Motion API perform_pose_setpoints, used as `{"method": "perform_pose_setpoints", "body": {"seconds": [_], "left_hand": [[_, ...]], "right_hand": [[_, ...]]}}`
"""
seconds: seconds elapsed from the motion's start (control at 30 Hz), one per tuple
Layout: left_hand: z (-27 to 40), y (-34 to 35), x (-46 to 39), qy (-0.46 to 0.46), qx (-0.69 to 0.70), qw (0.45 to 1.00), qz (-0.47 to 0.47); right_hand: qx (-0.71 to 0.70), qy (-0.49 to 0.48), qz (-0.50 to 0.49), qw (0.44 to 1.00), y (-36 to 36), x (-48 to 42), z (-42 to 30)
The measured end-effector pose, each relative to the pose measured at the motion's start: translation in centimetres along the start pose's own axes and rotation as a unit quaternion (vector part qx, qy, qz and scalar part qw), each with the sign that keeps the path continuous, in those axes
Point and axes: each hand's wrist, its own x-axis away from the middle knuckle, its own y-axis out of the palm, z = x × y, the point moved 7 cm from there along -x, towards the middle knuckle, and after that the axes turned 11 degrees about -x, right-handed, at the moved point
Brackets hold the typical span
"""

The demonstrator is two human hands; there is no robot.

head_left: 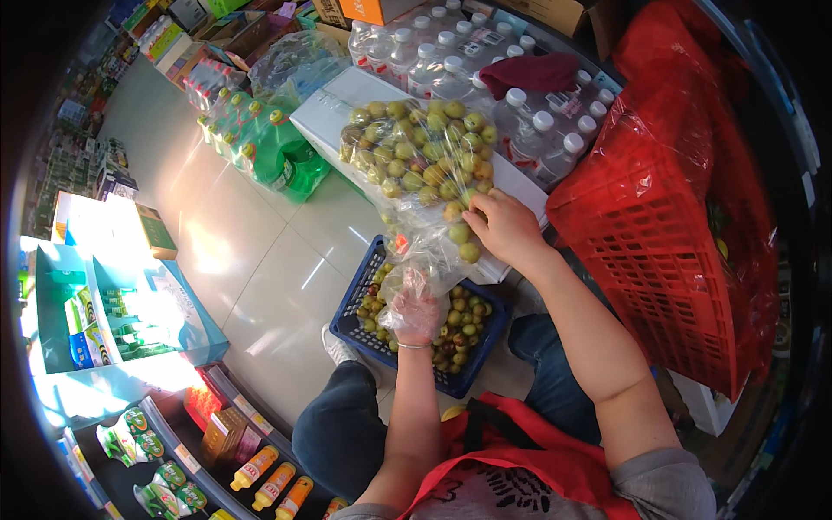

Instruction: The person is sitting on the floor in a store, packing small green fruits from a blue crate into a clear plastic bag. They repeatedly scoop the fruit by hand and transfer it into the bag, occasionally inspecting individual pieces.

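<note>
A large clear plastic bag [416,153] full of small yellow-green fruits, jujubes by their look, lies on a white carton [325,110]. At the bag's near right side, my right hand [504,224] pinches the plastic with thumb and fingertips, right beside a few fruits. My left hand [416,309] is inside clear plastic film, above a blue plastic basket [481,374]. The film blurs its fingers, so their grip is unclear. More of the fruits [465,318], some with brown-red patches, lie in the basket, partly hidden by my left hand.
A red plastic crate [663,260] draped with red film stands at the right. Shrink-wrapped water bottles [448,58] bear a maroon cloth [530,73] behind the carton. Green bottles [279,156] stand on the tiled floor [260,227]. Shelves with orange bottles [273,486] are at lower left.
</note>
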Motion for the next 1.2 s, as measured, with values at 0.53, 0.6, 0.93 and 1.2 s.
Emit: {"method": "perform_pose_setpoints", "body": {"seconds": [0.53,0.6,0.93,1.2], "left_hand": [[-0.2,2.3,-2.8,0.054,-0.524,0.849,-0.034],[-0.7,4.2,-2.2,0.052,-0.582,0.809,0.067],[-0.2,2.9,-1.3,0.130,-0.591,0.794,0.060],[-1.9,5.2,-0.3,-0.106,-0.183,0.975,-0.074]], "right_hand": [[0.026,0.066,0.074,0.995,-1.7,-0.5,1.4],[0.070,0.064,0.115,0.989,-1.8,-0.4,2.7],[-0.088,-0.093,0.200,0.971,-2.1,-1.5,0.6],[-0.013,-0.186,0.196,0.963,-0.8,-3.9,-1.5]]}}
